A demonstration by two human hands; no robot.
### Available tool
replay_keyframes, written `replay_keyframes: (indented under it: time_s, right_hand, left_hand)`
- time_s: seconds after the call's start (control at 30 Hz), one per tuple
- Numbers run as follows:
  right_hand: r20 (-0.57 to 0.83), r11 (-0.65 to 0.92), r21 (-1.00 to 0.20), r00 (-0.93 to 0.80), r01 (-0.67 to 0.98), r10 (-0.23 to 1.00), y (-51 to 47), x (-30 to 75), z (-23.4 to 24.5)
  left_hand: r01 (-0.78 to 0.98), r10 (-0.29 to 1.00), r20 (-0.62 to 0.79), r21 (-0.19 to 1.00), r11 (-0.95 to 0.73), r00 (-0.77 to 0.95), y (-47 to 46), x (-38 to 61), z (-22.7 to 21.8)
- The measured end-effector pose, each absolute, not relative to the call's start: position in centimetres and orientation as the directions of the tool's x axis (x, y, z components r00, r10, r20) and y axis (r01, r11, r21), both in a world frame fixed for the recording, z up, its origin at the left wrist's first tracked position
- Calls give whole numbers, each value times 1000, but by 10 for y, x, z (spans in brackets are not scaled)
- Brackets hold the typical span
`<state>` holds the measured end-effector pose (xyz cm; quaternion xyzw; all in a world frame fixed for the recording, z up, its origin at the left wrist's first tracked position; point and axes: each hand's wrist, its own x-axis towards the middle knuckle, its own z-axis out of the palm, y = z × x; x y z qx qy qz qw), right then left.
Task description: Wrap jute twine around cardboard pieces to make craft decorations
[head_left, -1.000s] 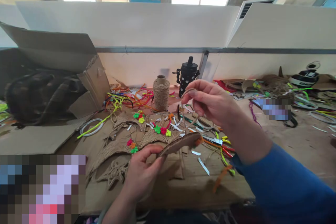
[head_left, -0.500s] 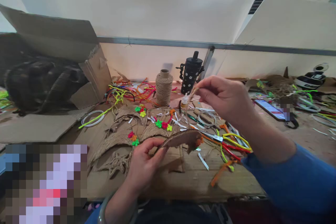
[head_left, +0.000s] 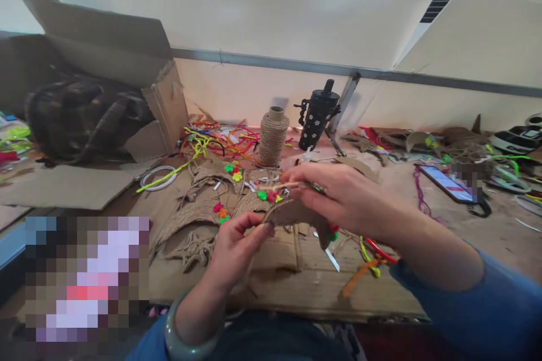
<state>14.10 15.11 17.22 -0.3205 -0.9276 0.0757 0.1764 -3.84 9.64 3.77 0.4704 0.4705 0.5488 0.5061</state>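
Note:
My left hand point(head_left: 235, 251) pinches the near end of a leaf-shaped cardboard piece point(head_left: 292, 211) wrapped in jute, held above the table. My right hand point(head_left: 339, 197) is closed over the far side of that piece, its fingertips pinching a strand of jute twine point(head_left: 275, 186) that lies across the top. A red and green bead cluster point(head_left: 332, 232) hangs at the piece's right tip. Several finished jute leaves with neon flowers point(head_left: 203, 211) lie on the cardboard sheet point(head_left: 296, 285) below.
A jute spool point(head_left: 273, 136) and a black bottle point(head_left: 317, 115) stand at the back. Coloured pipe cleaners point(head_left: 215, 141), white rings point(head_left: 157, 178) and an open cardboard box point(head_left: 105, 84) are at left. A phone point(head_left: 449, 183) lies at right. Scissors and orange scraps point(head_left: 368, 262) lie beneath my right wrist.
My right hand came down from its raised position and brought the twine onto the cardboard piece. The left hand kept its hold, and the view tilted slightly.

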Motion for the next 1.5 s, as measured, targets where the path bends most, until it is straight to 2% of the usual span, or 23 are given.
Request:
replay_keyframes:
  time_s: [0.1,0.2,0.3,0.47,0.67,0.77,0.93,1.07,1.5]
  right_hand:
    - [100,755,-219,-756,618,647,157,135,163]
    - [19,750,-177,-760,637,650,161,128,159]
    - [-22,749,-185,-764,637,645,165,125,159]
    - [-13,748,-229,-771,623,637,172,129,158]
    - [32,754,-209,-766,623,642,177,131,154]
    - [13,752,-207,-766,626,642,176,130,153]
    - [41,692,-157,-696,704,717,174,132,156]
    - [63,704,-175,-705,689,706,172,137,159]
    - [-67,726,-188,-746,661,662,160,123,154]
  left_hand:
    - [-172,999,12,985,-17,-34,97,-36,41]
    - [-218,1000,-12,976,8,-20,97,-35,45]
    - [-251,1000,-26,968,26,4,97,-35,47]
    - [-305,999,-43,951,49,27,96,-33,45]
    - [-382,996,-89,920,92,26,96,-30,43]
    - [-331,998,-65,942,53,-24,95,-30,44]
    - [-243,991,-58,970,26,-123,95,-33,44]
    - [-124,989,-11,992,-7,-145,96,-34,46]
    - [-82,1000,-5,997,4,-9,95,-32,53]
